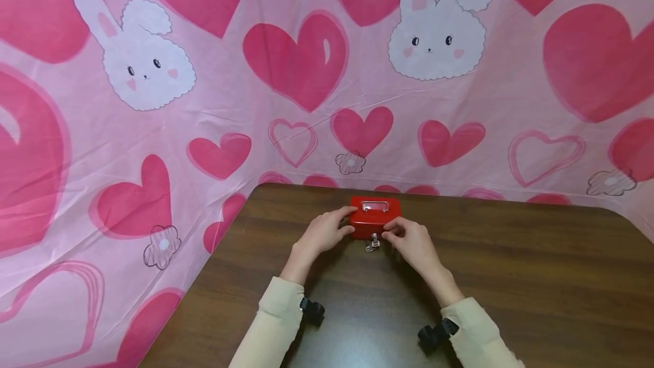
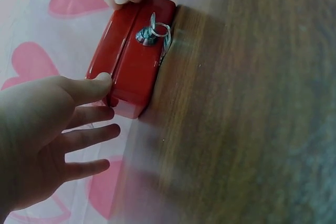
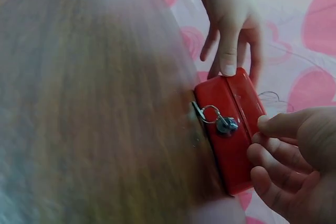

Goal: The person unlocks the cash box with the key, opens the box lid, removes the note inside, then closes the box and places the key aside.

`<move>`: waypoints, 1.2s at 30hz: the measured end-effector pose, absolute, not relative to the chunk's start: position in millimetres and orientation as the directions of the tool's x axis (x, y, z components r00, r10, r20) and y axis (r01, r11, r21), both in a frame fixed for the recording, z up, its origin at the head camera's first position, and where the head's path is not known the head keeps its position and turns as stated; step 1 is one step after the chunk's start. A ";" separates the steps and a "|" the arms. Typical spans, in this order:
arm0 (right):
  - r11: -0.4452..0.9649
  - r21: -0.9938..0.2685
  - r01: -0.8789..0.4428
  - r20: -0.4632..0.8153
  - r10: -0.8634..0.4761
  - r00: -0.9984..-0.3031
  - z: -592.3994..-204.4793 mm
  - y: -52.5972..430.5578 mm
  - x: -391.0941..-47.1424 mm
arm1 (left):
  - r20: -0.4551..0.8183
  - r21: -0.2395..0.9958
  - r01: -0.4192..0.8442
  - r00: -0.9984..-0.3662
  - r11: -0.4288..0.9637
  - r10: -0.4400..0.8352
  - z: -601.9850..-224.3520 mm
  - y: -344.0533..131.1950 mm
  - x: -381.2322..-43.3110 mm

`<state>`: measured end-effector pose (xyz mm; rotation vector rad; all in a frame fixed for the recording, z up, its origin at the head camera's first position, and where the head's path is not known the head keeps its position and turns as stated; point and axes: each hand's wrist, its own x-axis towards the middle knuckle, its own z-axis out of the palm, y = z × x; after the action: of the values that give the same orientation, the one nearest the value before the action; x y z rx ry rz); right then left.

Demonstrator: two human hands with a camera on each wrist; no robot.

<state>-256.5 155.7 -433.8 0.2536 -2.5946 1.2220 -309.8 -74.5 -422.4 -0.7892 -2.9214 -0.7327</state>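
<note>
A small red metal cash box (image 1: 367, 230) with a wire carry handle (image 1: 375, 207) on its lid stands near the table's far edge, lid down. A key ring (image 3: 211, 114) with keys hangs from the lock (image 3: 227, 125) on its front. My left hand (image 1: 326, 231) is at the box's left end; its thumb touches the front corner by the lid seam, the other fingers spread and fairly straight beside it. At the right front corner my right hand (image 1: 410, 243) has its fingers bent, thumb and index fingertip close together at the lid's edge.
The brown wood-grain table (image 1: 511, 277) extends toward me and to both sides. Behind it and on the left hangs a pink cloth (image 1: 214, 101) with hearts and rabbit faces. Black wrist cameras (image 1: 313, 311) sit at both cuffs, above the tabletop.
</note>
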 end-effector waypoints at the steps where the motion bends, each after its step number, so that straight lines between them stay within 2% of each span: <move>1: 0.639 -0.721 -0.269 0.324 -0.033 -0.946 -433.2 157.0 -256.8 | 0.143 0.437 0.481 -0.871 0.760 0.469 -422.4 -74.6 -309.9; 10: 0.662 -0.696 -0.279 0.418 0.056 -0.907 -431.3 166.5 -259.6 | 0.103 0.478 0.437 -0.889 0.761 0.446 -421.3 -75.8 -309.4; 15: 0.665 -0.714 -0.219 0.361 0.081 -0.929 -435.0 170.3 -262.0 | 0.091 0.503 0.407 -0.902 0.762 0.422 -421.2 -74.8 -308.4; 26: 0.621 -0.768 -0.157 0.233 0.041 -0.972 -445.2 175.6 -266.6 | 0.107 0.512 0.384 -0.916 0.768 0.387 -423.4 -71.5 -308.3; 36: 0.601 -0.789 -0.124 0.178 0.032 -0.983 -443.3 178.0 -266.4 | 0.106 0.511 0.402 -0.907 0.760 0.408 -423.5 -69.7 -309.2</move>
<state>-266.4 178.0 -443.3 0.0771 -2.6523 1.3273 -309.2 -69.7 -423.5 -0.6812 -2.9577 -0.8539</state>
